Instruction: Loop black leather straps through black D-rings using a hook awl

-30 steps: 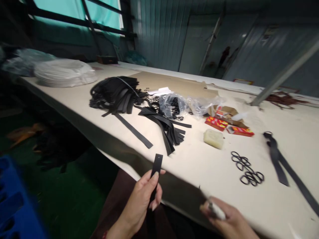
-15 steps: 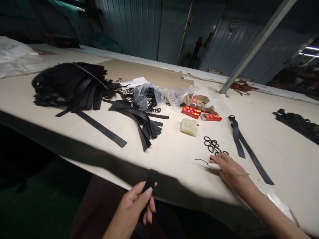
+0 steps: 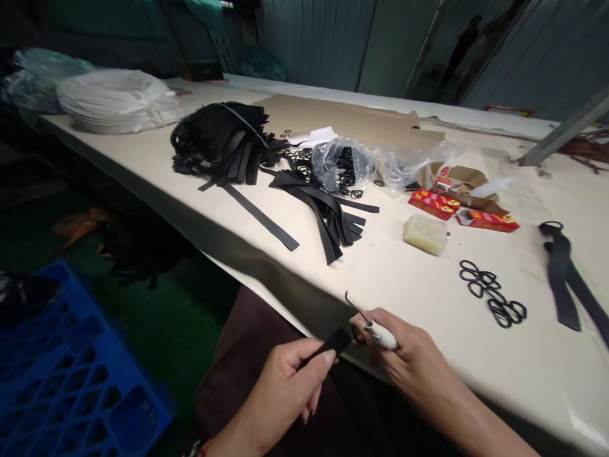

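My left hand (image 3: 290, 384) pinches a black strap (image 3: 337, 341) near its end, thumb on top. Close beside it, at the table's front edge, my right hand (image 3: 404, 352) is closed around a hooked awl with a white handle (image 3: 382, 335) and a thin bent metal tip. A small dark ring, partly hidden, shows at my right fingertips, near the strap's end. Several black D-shaped rings (image 3: 488, 282) lie in a loose cluster on the table to the right. Beyond them rests a strap with a ring threaded at its top (image 3: 561, 273).
A tied bundle of black straps (image 3: 216, 139) and a loose pile of straps (image 3: 328, 209) lie to the left. Farther back are a clear bag of rings (image 3: 342, 166), red boxes (image 3: 488, 220) and a pale wax block (image 3: 425, 235). A blue pallet (image 3: 85, 362) sits on the floor.
My right hand has left the ring cluster and come to the strap's end, bringing the awl and a ring. The view has swung left, showing the blue pallet.
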Motion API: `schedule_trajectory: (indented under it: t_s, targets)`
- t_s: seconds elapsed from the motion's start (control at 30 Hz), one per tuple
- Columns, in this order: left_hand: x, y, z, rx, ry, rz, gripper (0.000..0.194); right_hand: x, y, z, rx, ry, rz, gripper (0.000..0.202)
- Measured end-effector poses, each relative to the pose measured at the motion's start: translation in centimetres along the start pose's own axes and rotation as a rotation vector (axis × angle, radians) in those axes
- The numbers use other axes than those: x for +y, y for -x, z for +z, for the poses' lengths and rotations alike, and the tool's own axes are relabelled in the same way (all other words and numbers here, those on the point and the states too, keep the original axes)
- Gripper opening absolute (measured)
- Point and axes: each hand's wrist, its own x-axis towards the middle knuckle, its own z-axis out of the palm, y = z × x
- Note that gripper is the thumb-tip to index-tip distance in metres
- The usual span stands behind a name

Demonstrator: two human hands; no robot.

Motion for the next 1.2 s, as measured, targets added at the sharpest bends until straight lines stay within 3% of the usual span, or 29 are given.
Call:
schedule_trajectory:
  t_s: [0.07,0.17,0.3,0.47,0.57,0.67,0.77,0.97,1.2]
  targets:
    - [-0.3,0.8,-0.7,0.035,-0.019,0.013,0.034,-0.6,-0.4,2.6,-0.046,-0.129,0.069,0.014]
    - [-1.0,1.9,-1.7,0.117,-0.048,0.094,0.028,-1.0,-0.6,4.9,-0.034,-0.128,0.060,0.016]
    - [-1.5,2.7,-2.7,0.221,-0.107,0.137,0.028,-1.7,-0.4,6.9,0.064,0.038,-0.077,0.014]
    - [-1.6,3.1,-3.4,0.214,-0.047,0.154,0.024,-2.3,-0.5,9.5,0.220,0.200,-0.251,0.014]
    - [-2.0,3.1,-3.8,0.243,-0.021,0.145,0.025,-2.7,-0.8,9.6,0.126,0.130,-0.266,0.015]
    - [-2.5,2.9,-4.4,0.252,0.020,0.187,0.027,-3.4,-1.1,8.6,-0.020,-0.007,-0.148,0.022]
    - [-2.6,2.7,-4.8,0.259,0.076,0.218,0.027,-4.3,-1.3,7.7,-0.062,-0.134,-0.033,0.032]
    - [-1.9,3.0,-4.1,0.296,0.152,0.242,0.023,-4.5,-0.9,7.8,0.051,-0.246,0.089,0.025]
    - [-1.8,3.3,-3.1,0.434,0.092,0.240,0.023,-2.7,0.5,9.3,0.174,-0.074,-0.082,0.036]
